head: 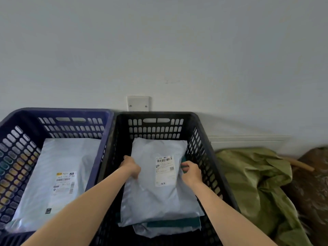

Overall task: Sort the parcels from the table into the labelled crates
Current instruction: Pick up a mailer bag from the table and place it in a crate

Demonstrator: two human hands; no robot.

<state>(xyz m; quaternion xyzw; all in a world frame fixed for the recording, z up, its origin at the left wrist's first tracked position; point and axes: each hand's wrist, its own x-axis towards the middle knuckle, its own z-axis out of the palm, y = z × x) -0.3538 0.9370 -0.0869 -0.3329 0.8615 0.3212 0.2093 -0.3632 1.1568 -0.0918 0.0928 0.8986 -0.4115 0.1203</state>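
At the left a blue crate (17, 148) holds a grey parcel (58, 174) lying flat with its label up. Just beside it, in the black crate (154, 114), the top parcel (156, 196) lies label-up on a green parcel (170, 223) and another grey bag (159, 230). The left hand (131, 166) grips its left edge with curled fingers and the right hand (191, 172) curls round its right edge. To the right of the crates lie a crumpled green sheet (257, 183) and a brown bundle (312, 192); a white wall plate (138, 103) sits above the crates.
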